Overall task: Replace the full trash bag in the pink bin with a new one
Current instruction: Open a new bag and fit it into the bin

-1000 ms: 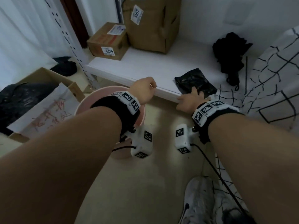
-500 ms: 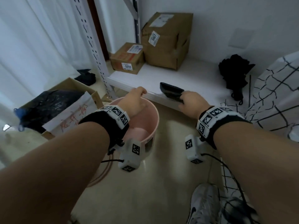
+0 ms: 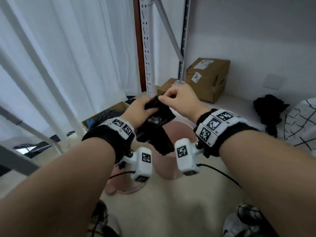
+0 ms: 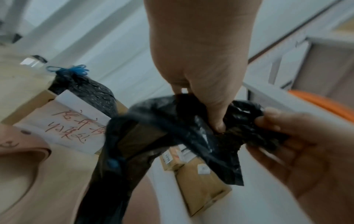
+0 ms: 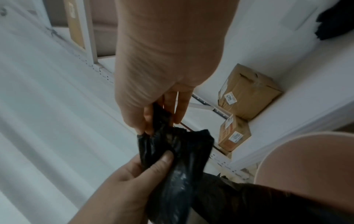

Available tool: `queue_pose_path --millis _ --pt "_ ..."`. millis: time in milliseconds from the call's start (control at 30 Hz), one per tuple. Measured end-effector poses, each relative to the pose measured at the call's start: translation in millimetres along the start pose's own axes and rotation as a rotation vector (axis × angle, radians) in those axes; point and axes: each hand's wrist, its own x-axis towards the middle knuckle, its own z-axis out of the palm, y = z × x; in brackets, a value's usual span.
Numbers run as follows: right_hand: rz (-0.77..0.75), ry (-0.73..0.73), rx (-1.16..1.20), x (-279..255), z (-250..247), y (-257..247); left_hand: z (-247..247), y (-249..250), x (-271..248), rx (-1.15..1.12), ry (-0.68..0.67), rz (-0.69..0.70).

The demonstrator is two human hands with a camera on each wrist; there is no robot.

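Both hands are being kept on one folded black bag (image 3: 159,115), held directly above the pink bin (image 3: 179,132) in the head view: its body is being gripped by the left hand (image 3: 138,111), its top edge pinched by the right hand (image 3: 181,98), its long axis running down toward the bin.

From the left wrist, thin, crinkled, glossy plastic is being pressed under the thumb (image 4: 216,121); a tied full bag (image 4: 90,92) is sitting in a cardboard box (image 4: 25,109).

From the right wrist, what is probably the bag's mouth is being nipped by the fingertips (image 5: 147,121).
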Motion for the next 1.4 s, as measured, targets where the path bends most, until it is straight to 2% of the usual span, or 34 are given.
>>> queue_pose_path --millis 100,200,267,300,367,533,633,767,833,967,1067,1200,1300,1400 --pt "0.102 0.036 0.235 -4.9 11.7 -7.6 -13.9 2.2 -10.6 -0.184 0.032 -0.055" --pt "0.169 -0.144 0.397 -16.5 21.7 -4.3 -23.1 6.9 -15.7 -0.362 0.034 -0.092" --pt "0.188 -0.298 0.438 -20.9 23.9 -0.8 -26.5 9.8 -14.8 -0.502 0.052 -0.138" --pt "0.200 -0.322 0.435 -21.0 24.6 0.5 -27.4 10.4 -13.8 -0.569 0.062 -0.160" --pt "0.229 -0.230 0.434 -18.2 25.5 1.5 -27.9 9.6 -10.6 -0.633 0.094 -0.195" --pt "0.356 0.002 0.562 -13.5 23.0 4.9 -21.2 4.7 -4.1 -0.485 0.128 -0.298" --pt "0.382 0.044 0.528 -14.9 22.0 7.5 -14.0 9.3 -3.5 -0.537 0.103 -0.298" --pt "0.326 0.037 0.691 -13.6 16.2 4.0 -8.3 22.9 -4.5 -0.554 0.034 -0.210" --pt "0.285 0.048 0.618 -14.5 14.7 1.1 -7.5 24.3 -5.1 -0.546 0.032 -0.197" --pt "0.296 0.215 0.545 -12.9 9.2 3.7 -7.7 24.4 -1.0 -0.334 0.192 -0.207" --pt "0.366 0.257 0.580 -8.8 6.4 6.3 -8.0 20.6 0.4 -0.278 0.280 -0.223" --pt "0.451 0.255 0.691 -6.9 9.9 6.8 -8.4 18.4 -4.8 -0.393 0.224 -0.274" --pt "0.479 0.258 0.711 -4.1 13.6 3.8 -7.8 18.7 -6.0 -0.315 0.166 -0.237" --pt "0.501 0.135 0.803 0.6 19.2 -4.2 -5.1 23.3 -10.5 -0.406 -0.043 -0.203"
